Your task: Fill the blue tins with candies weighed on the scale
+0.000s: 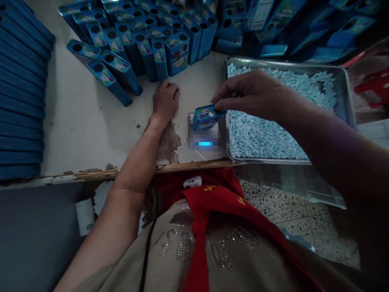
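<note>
My right hand (pixel 251 94) reaches across the metal tray from the right. Its thumb and fingers close on the upper right edge of a small blue candy box (pixel 206 121), printed with "Caramelo Macizo". A white piece shows at the top of that box. Under the box is a small device, partly blurred, with a glowing blue display (pixel 205 143). My left hand (pixel 166 100) rests on the table, fingers curled, at the foot of a standing blue box (pixel 159 61). Whatever its fingers may hold is hidden.
Several blue boxes with dark round openings stand behind my hands. Pale blue candies (pixel 267 138) fill the metal tray (pixel 346 93) at right. Stacked blue boxes (pixel 21 105) line the left side. More boxes (pixel 273 24) lie at back right. The table's front edge (pixel 194 165) is chipped wood.
</note>
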`<state>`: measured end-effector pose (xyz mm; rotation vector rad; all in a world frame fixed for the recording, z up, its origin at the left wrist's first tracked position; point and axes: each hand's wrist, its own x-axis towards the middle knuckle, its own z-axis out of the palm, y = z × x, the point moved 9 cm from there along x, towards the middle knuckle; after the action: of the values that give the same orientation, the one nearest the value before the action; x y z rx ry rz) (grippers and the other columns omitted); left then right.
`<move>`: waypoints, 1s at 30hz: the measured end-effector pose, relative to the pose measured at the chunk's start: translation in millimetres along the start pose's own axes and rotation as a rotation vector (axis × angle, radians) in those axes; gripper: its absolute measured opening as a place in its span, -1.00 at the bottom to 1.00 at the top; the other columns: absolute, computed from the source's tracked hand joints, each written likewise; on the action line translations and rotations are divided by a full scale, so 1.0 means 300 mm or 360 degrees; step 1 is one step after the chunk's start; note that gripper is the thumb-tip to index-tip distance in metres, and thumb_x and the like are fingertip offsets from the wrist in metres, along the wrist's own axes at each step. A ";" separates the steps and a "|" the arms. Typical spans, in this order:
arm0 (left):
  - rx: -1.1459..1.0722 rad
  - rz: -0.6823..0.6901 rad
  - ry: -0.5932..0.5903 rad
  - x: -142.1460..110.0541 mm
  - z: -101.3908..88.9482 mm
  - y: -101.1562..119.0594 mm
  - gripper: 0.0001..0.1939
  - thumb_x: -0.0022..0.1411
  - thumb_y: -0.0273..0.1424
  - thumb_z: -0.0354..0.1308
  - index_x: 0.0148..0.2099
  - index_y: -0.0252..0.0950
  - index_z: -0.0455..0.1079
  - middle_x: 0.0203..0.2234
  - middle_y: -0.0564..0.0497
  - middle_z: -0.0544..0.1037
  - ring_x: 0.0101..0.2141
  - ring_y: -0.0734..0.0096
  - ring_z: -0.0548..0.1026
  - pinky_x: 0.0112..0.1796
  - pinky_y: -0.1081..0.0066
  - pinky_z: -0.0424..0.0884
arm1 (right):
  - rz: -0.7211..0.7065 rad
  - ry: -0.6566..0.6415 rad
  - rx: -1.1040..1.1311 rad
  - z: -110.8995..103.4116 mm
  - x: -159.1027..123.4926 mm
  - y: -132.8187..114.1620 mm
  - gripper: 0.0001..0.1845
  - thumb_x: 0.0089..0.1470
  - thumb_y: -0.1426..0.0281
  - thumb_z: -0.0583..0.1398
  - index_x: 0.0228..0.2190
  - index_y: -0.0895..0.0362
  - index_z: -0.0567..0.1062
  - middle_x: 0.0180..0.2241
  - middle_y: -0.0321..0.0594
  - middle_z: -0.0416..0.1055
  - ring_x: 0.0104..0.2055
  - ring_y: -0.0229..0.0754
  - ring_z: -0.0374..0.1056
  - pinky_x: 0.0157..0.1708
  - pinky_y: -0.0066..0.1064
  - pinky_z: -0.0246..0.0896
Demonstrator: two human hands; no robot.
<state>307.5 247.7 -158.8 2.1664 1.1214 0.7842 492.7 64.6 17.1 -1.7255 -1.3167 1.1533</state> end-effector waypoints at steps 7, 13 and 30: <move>0.0290 -0.0088 -0.0071 0.033 0.030 -0.029 -0.51 0.80 0.21 0.09 0.06 -0.04 0.55 0.07 -0.05 0.60 0.18 0.09 0.46 0.36 0.00 0.42 | -0.0207 -0.0101 -0.0416 0.084 0.009 0.027 -0.71 0.06 0.43 0.67 -0.37 0.00 0.70 -0.36 -0.24 0.58 -0.11 0.01 0.57 -0.26 -0.29 0.34; 0.0324 -0.0050 -0.0091 0.029 0.014 -0.001 -0.94 0.80 -0.28 0.27 0.12 -0.07 0.57 0.09 0.00 0.58 0.17 0.13 0.47 0.35 0.06 0.41 | -0.0196 -0.0039 -0.0571 0.064 -0.004 -0.015 -0.73 0.13 0.43 0.63 -0.38 -0.03 0.67 -0.36 -0.22 0.55 -0.05 0.08 0.54 -0.08 -0.13 0.46; 0.0294 -0.0046 -0.0079 0.039 -0.005 0.020 -0.82 0.69 -0.60 0.39 0.20 -0.28 0.60 0.21 -0.10 0.50 0.20 0.06 0.48 0.39 -0.01 0.40 | 0.0170 0.0827 -0.0378 0.045 -0.715 0.442 -0.86 0.21 0.08 0.48 -0.40 -0.30 0.73 -0.44 -0.29 0.67 -0.44 0.13 0.48 -0.38 0.04 0.29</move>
<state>315.1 255.2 -150.9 2.3018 1.2394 0.6319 508.0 -177.6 -53.2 -2.1053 -1.0741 0.5505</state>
